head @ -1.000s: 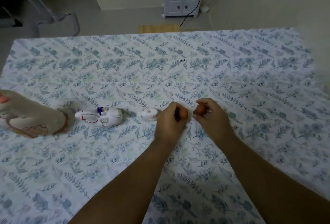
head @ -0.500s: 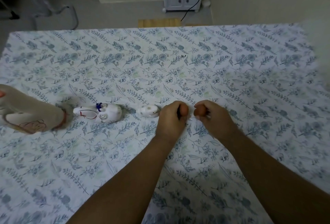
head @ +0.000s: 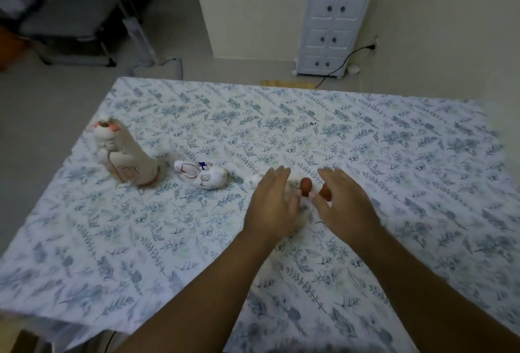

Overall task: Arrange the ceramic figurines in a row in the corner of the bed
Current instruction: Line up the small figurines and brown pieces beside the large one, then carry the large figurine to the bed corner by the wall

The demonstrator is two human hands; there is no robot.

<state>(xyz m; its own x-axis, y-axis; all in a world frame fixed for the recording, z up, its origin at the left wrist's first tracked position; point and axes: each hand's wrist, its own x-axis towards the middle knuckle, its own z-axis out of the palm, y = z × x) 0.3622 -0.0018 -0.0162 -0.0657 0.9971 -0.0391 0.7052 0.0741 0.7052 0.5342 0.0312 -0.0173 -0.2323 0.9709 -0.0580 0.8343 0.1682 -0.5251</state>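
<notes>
A row of figurines runs across the floral bed sheet (head: 365,155). At its left end stands a tall beige cat figurine (head: 123,159). To its right lies a white rabbit figurine (head: 204,176), then a small white figurine (head: 253,180) mostly hidden behind my left hand (head: 273,200). Two small brown figurines (head: 306,185) (head: 325,192) stand between my hands. My left hand hovers open just left of them. My right hand (head: 343,203) is open too, its fingers beside the right brown figurine, and partly covers it. Neither hand holds anything.
The bed's far edge meets a grey floor. A white cabinet with several small doors (head: 334,15) stands against the wall, with a black cable (head: 337,68) and a wooden board (head: 287,83) at its foot. A dark metal frame (head: 84,29) stands at the far left.
Both hands have let go of the two brown figurines and opened, drawing back slightly. The camera has tilted up, so more of the room and the whole cat figurine show.
</notes>
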